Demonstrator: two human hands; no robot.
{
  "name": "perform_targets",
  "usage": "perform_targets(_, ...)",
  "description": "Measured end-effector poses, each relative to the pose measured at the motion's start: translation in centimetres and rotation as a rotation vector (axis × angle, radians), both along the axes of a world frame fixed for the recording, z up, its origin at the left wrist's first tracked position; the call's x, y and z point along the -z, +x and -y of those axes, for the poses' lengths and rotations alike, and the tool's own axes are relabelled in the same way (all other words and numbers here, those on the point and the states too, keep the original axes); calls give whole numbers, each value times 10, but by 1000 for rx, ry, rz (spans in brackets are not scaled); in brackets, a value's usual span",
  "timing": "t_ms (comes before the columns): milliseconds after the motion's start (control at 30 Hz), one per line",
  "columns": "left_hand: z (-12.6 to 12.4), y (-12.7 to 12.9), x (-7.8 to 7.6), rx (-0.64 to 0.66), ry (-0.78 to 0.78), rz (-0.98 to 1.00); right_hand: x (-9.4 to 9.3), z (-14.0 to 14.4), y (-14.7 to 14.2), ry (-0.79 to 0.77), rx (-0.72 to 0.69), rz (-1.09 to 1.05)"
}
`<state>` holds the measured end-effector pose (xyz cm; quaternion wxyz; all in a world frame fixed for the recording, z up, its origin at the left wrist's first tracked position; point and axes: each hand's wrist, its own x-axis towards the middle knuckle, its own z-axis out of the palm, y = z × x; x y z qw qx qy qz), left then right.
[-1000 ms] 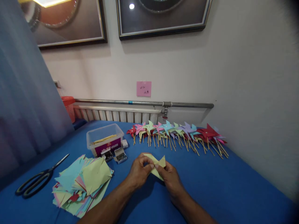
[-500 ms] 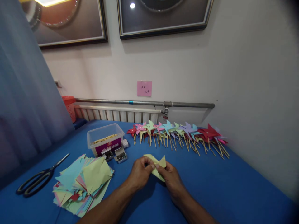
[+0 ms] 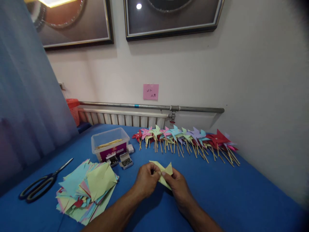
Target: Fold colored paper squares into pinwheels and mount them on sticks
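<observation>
A pale yellow paper pinwheel [image 3: 167, 169], with its corners folded toward the middle, is held between both hands above the blue table. My left hand [image 3: 147, 179] pinches its left side, thumb and fingers meeting near the centre. On the other side my right hand [image 3: 179, 185] grips the paper, its thumb pressed close to the centre. Fingers hide the middle, so I cannot tell whether a pin is there. Left of my hands lies a heap of coloured cut paper sheets [image 3: 101, 180]. Two small open boxes of pins [image 3: 126, 161] stand behind it.
A clear plastic tub [image 3: 96, 141] holds thin wooden sticks [image 3: 109, 144]. Black-handled scissors [image 3: 44, 183] lie at the far left. Several finished pinwheels on sticks [image 3: 175, 132] line the back of the blue table [image 3: 241, 193]. Behind are a radiator [image 3: 120, 119] and a metal pipe [image 3: 200, 109].
The view has shifted slightly, moving the scene a little to the right. Both hands keep hold of the yellow pinwheel, with only small finger movement near its centre.
</observation>
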<state>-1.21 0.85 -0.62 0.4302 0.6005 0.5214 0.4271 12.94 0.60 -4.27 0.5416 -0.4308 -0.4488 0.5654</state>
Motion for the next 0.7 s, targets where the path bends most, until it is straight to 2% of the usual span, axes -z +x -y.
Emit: perform_targets(700,2,2,-2,-24,45,-12,0,0,2,26,-13,23)
